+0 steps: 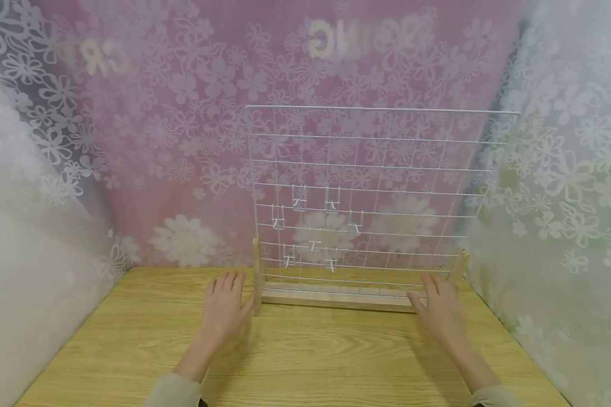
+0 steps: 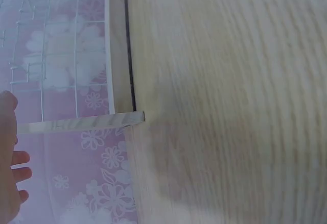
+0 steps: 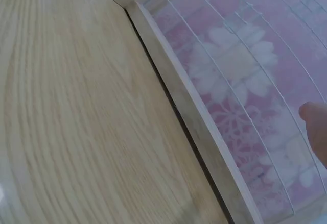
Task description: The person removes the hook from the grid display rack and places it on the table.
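Note:
A white wire grid panel stands upright in a pale wooden base at the back of the wooden table. Several small white hooks hang on its lower left part. My left hand lies flat on the table with straight fingers, its thumb against the base's left wooden foot. My right hand rests with straight fingers at the base's right end, thumb on the bar. In the left wrist view the foot sits beside my fingers. One fingertip shows in the right wrist view, by the bar.
Translucent flower-patterned curtains close in the table at the back and on both sides. The grid stands close to the back curtain and the right one. Bare tabletop lies between my forearms and toward the front edge.

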`<state>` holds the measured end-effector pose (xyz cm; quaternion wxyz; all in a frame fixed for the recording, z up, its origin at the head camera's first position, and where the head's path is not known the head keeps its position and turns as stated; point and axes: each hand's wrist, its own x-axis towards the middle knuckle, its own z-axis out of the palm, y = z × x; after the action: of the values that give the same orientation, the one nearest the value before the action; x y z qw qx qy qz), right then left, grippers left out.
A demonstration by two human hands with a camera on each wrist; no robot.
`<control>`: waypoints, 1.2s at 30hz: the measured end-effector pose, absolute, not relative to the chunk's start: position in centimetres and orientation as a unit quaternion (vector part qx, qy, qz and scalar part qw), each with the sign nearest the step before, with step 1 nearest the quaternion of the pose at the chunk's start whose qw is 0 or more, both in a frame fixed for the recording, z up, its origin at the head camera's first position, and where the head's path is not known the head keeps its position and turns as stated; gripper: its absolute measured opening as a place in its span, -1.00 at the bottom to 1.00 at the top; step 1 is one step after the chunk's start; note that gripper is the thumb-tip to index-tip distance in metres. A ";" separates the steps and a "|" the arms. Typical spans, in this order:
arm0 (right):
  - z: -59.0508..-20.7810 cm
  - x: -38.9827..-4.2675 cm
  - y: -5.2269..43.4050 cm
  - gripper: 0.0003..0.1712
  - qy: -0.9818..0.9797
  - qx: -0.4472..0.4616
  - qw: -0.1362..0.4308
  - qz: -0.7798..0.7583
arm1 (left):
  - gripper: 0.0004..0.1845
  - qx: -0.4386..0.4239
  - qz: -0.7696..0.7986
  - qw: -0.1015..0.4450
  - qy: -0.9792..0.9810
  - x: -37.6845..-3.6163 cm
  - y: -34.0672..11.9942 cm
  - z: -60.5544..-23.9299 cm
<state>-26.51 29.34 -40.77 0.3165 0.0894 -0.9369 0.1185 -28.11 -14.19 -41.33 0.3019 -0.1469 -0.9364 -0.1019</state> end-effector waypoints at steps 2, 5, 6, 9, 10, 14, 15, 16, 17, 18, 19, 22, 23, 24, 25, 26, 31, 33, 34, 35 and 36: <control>-40.4 -26.4 30.2 -0.43 -0.925 0.090 0.344 0.134 | -0.51 -0.149 -0.110 0.321 -0.929 -28.3 -14.0 -40.9; -40.0 -26.5 31.5 -0.50 -0.906 0.086 0.397 0.120 | -0.61 -0.151 -0.125 0.341 -0.919 -28.4 -13.7 -40.4; -39.9 -26.5 31.9 -0.52 -0.900 0.082 0.412 0.117 | -0.64 -0.151 -0.131 0.348 -0.916 -28.4 -13.6 -40.2; -39.4 -27.1 33.0 -0.53 -0.884 0.073 0.447 0.120 | -0.69 -0.152 -0.139 0.368 -0.907 -28.4 -13.4 -39.8; -39.2 -27.3 33.3 -0.52 -0.884 0.066 0.444 0.130 | -0.70 -0.153 -0.144 0.372 -0.904 -28.5 -13.3 -39.7; -38.2 -27.7 34.3 -0.50 -0.895 0.032 0.410 0.173 | -0.70 -0.148 -0.173 0.362 -0.904 -28.7 -12.8 -39.1; -37.9 -27.7 34.5 -0.51 -0.897 0.026 0.403 0.179 | -0.70 -0.148 -0.183 0.356 -0.904 -28.7 -12.6 -38.9; -37.6 -27.8 34.7 -0.51 -0.898 0.020 0.400 0.182 | -0.70 -0.146 -0.193 0.349 -0.906 -28.8 -12.4 -38.6; -37.4 -27.8 34.9 -0.52 -0.897 0.018 0.403 0.183 | -0.69 -0.142 -0.200 0.340 -0.908 -28.8 -12.2 -38.4; -37.3 -27.9 35.1 -0.54 -0.894 0.015 0.408 0.185 | -0.68 -0.137 -0.207 0.332 -0.910 -28.8 -12.0 -38.1; -37.1 -28.0 35.3 -0.55 -0.893 0.012 0.410 0.188 | -0.68 -0.134 -0.214 0.328 -0.910 -28.8 -11.8 -37.9; -36.8 -28.5 35.7 -0.57 -0.885 0.004 0.425 0.190 | -0.65 -0.128 -0.236 0.320 -0.909 -29.0 -11.3 -37.2; -36.7 -28.6 35.7 -0.57 -0.883 -0.002 0.428 0.194 | -0.65 -0.126 -0.245 0.318 -0.907 -29.1 -11.2 -37.0; -36.6 -28.8 35.8 -0.56 -0.880 -0.007 0.429 0.201 | -0.65 -0.124 -0.253 0.317 -0.906 -29.2 -11.1 -36.8; -36.5 -28.9 35.8 -0.55 -0.879 -0.013 0.428 0.207 | -0.64 -0.122 -0.262 0.314 -0.904 -29.2 -11.0 -36.6; -36.4 -29.1 35.9 -0.54 -0.879 -0.019 0.427 0.213 | -0.64 -0.122 -0.270 0.313 -0.902 -29.3 -10.9 -36.4; -36.0 -29.6 36.2 -0.54 -0.881 -0.041 0.404 0.244 | -0.65 -0.129 -0.304 0.299 -0.895 -29.7 -10.6 -35.3; -35.9 -29.7 36.4 -0.54 -0.882 -0.042 0.395 0.253 | -0.66 -0.131 -0.323 0.291 -0.891 -29.9 -10.5 -34.8; -35.8 -29.8 36.4 -0.55 -0.883 -0.042 0.391 0.256 | -0.66 -0.132 -0.334 0.285 -0.889 -30.0 -10.5 -34.6; -35.8 -29.9 36.5 -0.55 -0.883 -0.041 0.389 0.258 | -0.66 -0.131 -0.346 0.281 -0.886 -30.1 -10.5 -34.3; -35.8 -30.0 36.5 -0.56 -0.884 -0.039 0.388 0.258 | -0.66 -0.129 -0.356 0.278 -0.883 -30.2 -10.6 -34.1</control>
<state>-30.03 36.48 -35.76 0.3879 -0.0391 -0.8838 0.2584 -30.24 -10.57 -34.08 0.2776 -0.1288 -0.8830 -0.3559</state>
